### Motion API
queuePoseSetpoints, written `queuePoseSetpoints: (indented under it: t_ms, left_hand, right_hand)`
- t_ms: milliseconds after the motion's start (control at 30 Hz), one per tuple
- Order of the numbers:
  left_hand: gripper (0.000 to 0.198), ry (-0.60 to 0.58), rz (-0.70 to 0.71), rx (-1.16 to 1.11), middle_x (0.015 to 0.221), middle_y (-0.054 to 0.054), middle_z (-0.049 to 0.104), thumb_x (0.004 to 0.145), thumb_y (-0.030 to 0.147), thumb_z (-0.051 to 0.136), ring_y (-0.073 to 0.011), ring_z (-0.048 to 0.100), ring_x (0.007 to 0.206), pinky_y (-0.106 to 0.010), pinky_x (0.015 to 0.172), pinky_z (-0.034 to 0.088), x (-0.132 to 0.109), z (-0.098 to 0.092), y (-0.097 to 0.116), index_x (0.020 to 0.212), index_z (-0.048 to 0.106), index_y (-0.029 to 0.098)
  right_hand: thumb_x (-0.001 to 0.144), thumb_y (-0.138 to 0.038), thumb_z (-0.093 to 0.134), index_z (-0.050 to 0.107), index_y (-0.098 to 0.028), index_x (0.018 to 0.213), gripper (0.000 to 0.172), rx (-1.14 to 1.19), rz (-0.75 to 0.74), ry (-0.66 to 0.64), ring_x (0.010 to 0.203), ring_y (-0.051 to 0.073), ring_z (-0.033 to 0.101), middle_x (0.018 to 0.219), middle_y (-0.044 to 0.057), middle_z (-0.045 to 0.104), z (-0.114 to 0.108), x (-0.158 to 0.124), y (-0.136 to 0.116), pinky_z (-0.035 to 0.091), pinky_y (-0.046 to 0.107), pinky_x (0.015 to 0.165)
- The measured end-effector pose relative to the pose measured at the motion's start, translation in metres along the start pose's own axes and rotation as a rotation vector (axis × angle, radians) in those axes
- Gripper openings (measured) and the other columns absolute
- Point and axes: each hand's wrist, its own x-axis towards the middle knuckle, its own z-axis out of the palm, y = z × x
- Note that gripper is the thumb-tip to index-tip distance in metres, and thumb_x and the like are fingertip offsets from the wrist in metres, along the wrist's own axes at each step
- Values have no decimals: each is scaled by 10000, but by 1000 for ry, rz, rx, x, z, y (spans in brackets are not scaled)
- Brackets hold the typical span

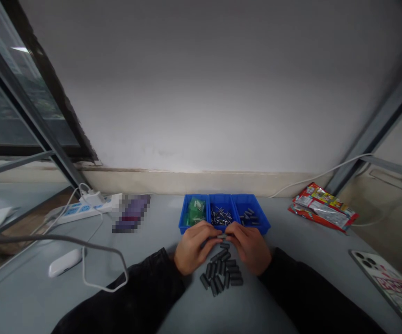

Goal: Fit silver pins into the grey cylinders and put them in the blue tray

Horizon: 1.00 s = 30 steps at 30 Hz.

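Note:
In front of the blue bins, my left hand (194,247) and my right hand (250,247) meet with their fingertips pinched together. Between them is a small, pale grey piece (222,236), partly covered by the fingers; its exact kind is too small to make out. Just below the hands, several short dark grey cylinders (220,268) lie loosely grouped on the table. Behind my fingers, the middle blue bin (220,199) holds many small shiny metal pins (220,216). More dark cylinders (250,216) lie in the right blue bin (247,199).
The left blue bin (184,208) holds a green plastic bag (196,212). At left are a power strip (82,210), a white case (65,263), a cable (105,290) and a blurred purple object (133,213). Rightward lie a red snack packet (322,208) and a phone (388,283).

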Motion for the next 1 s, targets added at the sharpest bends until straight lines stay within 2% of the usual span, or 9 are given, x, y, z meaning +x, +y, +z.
queuePoseSetpoints:
  t_ms: [133, 267, 467, 733, 867, 933, 1000]
  left_hand:
    - [114, 11, -1, 0, 952, -85, 694, 971, 165, 604, -180, 646, 901, -307, 786, 545, -1, 0, -2, 1067, 666, 160]
    - [102, 35, -20, 6, 921, -94, 700, 977, 193, 598, -188, 654, 876, -315, 763, 548, 0, 0, -1, 1032, 675, 156]
    - [100, 44, -8, -8, 932, -81, 698, 958, 162, 623, -182, 651, 879, -315, 762, 547, 0, 1, -1, 1048, 667, 164]
    - [99, 30, -24, -29, 946, -79, 689, 955, 159, 634, -178, 649, 900, -309, 780, 540, 0, 2, 1, 1048, 665, 160]
    - [86, 35, -18, -21, 945, -79, 683, 959, 156, 625, -177, 637, 895, -315, 791, 532, 1, 3, 1, 1036, 661, 158]
    - [84, 46, -14, -16, 943, -79, 681, 965, 157, 613, -178, 630, 897, -321, 798, 527, 1, 3, 0, 1034, 660, 156]
    - [85, 50, -11, -8, 940, -77, 679, 974, 169, 598, -179, 625, 897, -329, 804, 527, 0, 4, -1, 1034, 658, 159]
  right_hand:
    - [1065, -278, 393, 546, -185, 962, 206, 22, 23, -6, 704, 141, 618, 815, 27, 628, -1, 0, -2, 418, 258, 667]
    - [1040, -311, 468, 541, -191, 1034, 141, 76, 64, -17, 719, 139, 628, 853, 22, 643, 0, -2, -2, 432, 260, 671]
    - [1053, -233, 401, 520, -198, 1031, 126, 34, 35, -28, 735, 153, 625, 875, 25, 636, 5, -3, 2, 409, 267, 647]
    - [1070, -239, 361, 552, -185, 935, 241, 34, -2, -22, 701, 137, 600, 820, 24, 626, 1, 0, -1, 388, 262, 646]
    - [1053, -273, 424, 576, -182, 1060, 177, 77, 26, -28, 789, 152, 642, 906, 42, 663, -1, -1, -2, 429, 262, 705]
    - [1026, -317, 501, 552, -184, 1185, 213, 79, 45, -36, 808, 162, 648, 980, 56, 673, 1, -3, -1, 448, 269, 726]
    - [1014, -312, 522, 526, -183, 1207, 232, 64, 40, -22, 783, 160, 639, 983, 58, 666, 3, -5, 1, 453, 273, 718]
